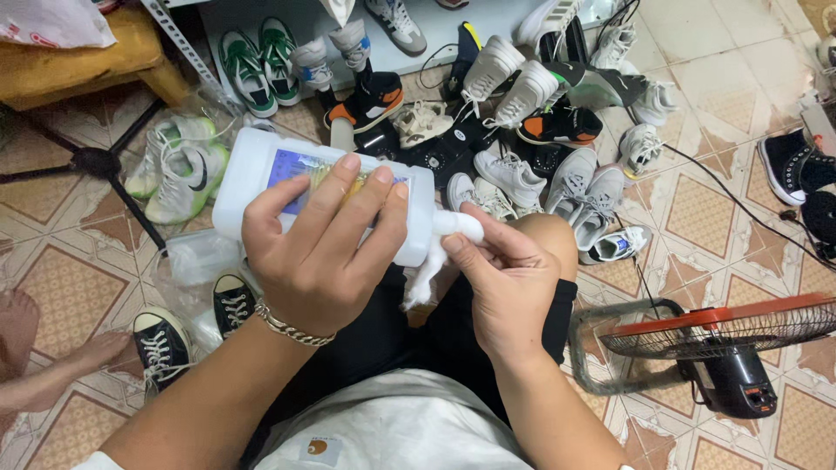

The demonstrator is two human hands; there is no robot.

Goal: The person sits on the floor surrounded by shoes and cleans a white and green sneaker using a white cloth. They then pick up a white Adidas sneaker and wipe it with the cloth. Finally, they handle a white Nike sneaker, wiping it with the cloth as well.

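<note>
A seated person's left hand wraps over the top of a white plastic bottle, fingers curled across its blue-and-yellow label, the wrist bent inward and ringed by a chain bracelet. The bottle lies tipped on its side above the lap, its neck pointing toward the right hand. That hand pinches a wad of white cloth tight against the bottle's mouth, thumb and forefinger pressed together on it, a loose tail of the cloth hanging down between the two hands. Both forearms angle up from the bottom of the view, elbows wide, over black shorts and a bare knee.

On the patterned tile floor beyond the knee, a heap of sneakers in white, grey, black and orange spreads out, with green-and-white pairs farther back. A pair of black canvas shoes sits at the left, near another person's bare foot. An orange-rimmed floor fan stands at the right, a black cable trailing across the tiles.
</note>
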